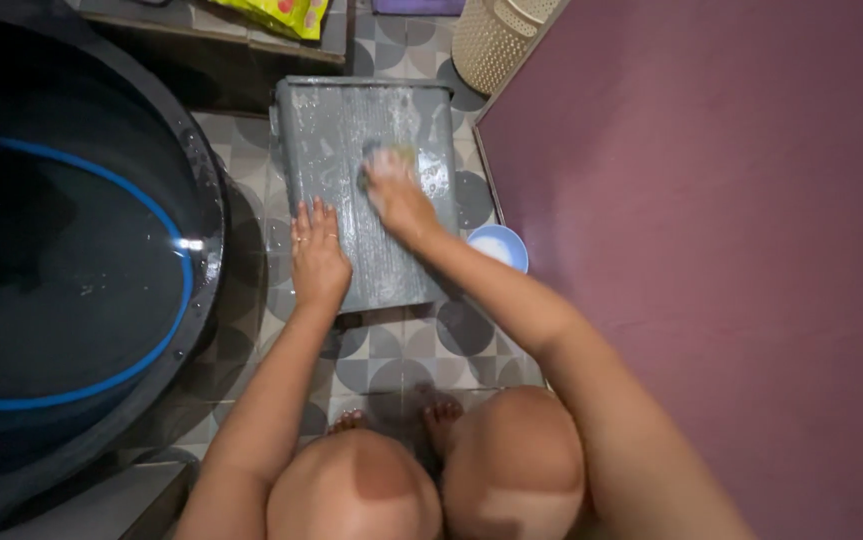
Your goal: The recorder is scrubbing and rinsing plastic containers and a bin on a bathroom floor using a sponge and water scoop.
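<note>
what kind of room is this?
Probably a home bathroom or wash area: patterned tile floor, a big dark water-filled tub, and a soapy grey bin lying on its side, scrubbed with a sponge under the right hand.

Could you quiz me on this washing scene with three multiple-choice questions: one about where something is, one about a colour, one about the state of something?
1. Where is the small bowl?
A. on the tiled floor right of the grey bin
B. inside the tub
C. on top of the bin

2. What colour is the stripe around the big dark tub?
A. red
B. blue
C. yellow

3. How does the left hand lie?
A. clenched around a brush
B. lifted in the air
C. flat, fingers spread, on the bin

Answers: 1 A, the bowl sits on the tiles by the wall, beside the right forearm. 2 B, a blue line runs around the tub. 3 C, the palm presses on the soapy surface while the right hand holds a sponge.
</note>
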